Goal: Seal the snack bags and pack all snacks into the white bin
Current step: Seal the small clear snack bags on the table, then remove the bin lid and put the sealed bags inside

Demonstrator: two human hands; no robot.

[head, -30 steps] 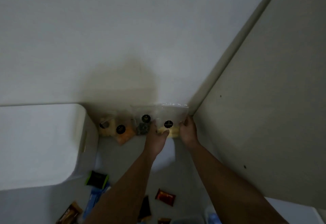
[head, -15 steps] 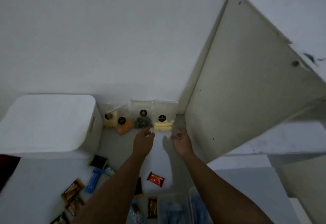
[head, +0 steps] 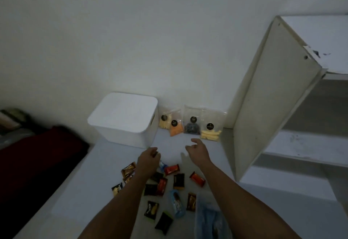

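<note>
The white bin (head: 123, 119) stands at the back left of the table by the wall. Several clear snack bags with black round labels lean on the wall to its right: pale sticks (head: 165, 123), orange pieces (head: 176, 129), dark pieces (head: 192, 126) and yellow sticks (head: 210, 132). Several small wrapped snacks (head: 163, 184) lie scattered in front. My left hand (head: 148, 160) hovers over the nearest wrappers with fingers curled, holding nothing I can see. My right hand (head: 198, 151) is open and empty, a little short of the yellow sticks bag.
A white shelf unit's side panel (head: 263, 110) rises close on the right. A clear bag with blue contents (head: 209, 218) lies near the front edge. A dark red cloth (head: 37, 161) lies to the left of the table.
Both hands let go of the yellow sticks bag and drew back toward me. The bag now leans on the wall. My head pulled back, so the scattered wrappers came into view.
</note>
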